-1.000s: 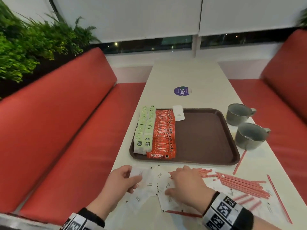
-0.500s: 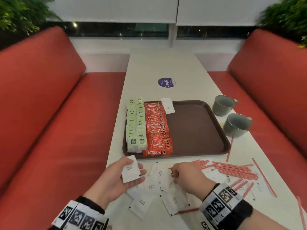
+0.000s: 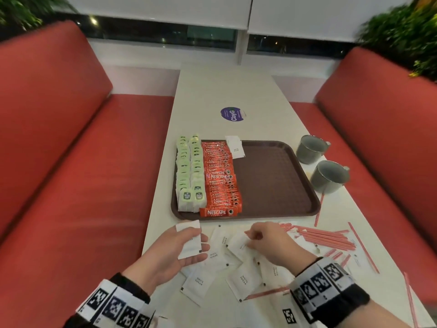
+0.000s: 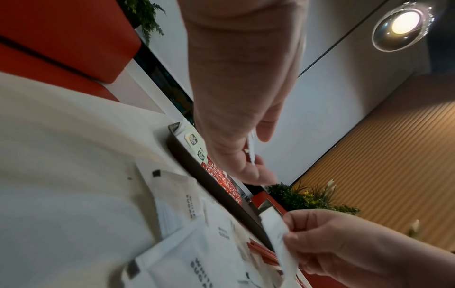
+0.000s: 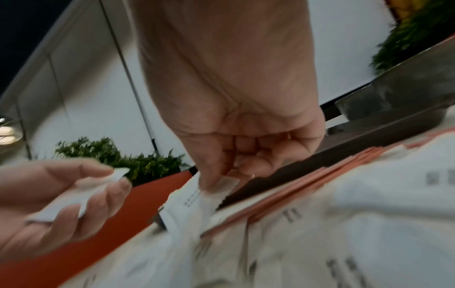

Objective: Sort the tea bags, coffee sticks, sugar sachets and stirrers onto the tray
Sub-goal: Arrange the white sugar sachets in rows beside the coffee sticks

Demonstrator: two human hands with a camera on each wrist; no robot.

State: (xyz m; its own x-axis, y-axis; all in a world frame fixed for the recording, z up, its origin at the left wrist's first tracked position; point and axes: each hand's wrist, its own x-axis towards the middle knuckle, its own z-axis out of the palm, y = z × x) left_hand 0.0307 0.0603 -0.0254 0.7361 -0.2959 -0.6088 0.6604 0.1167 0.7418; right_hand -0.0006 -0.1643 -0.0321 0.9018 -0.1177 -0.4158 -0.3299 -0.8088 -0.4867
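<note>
While my left hand (image 3: 182,249) cradles a sugar sachet (image 3: 189,240) under its thumb, my right hand's (image 3: 272,242) fingertips (image 5: 209,183) pinch another sachet (image 5: 194,196) off the pile

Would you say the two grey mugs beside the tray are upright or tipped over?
Upright. Both grey mugs stand on the table right of the tray, open mouths facing up.

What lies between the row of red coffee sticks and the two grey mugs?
Only bare brown tray floor separates the red coffee sticks from the grey mugs, plus a strip of white table; the head view shows it.
</note>
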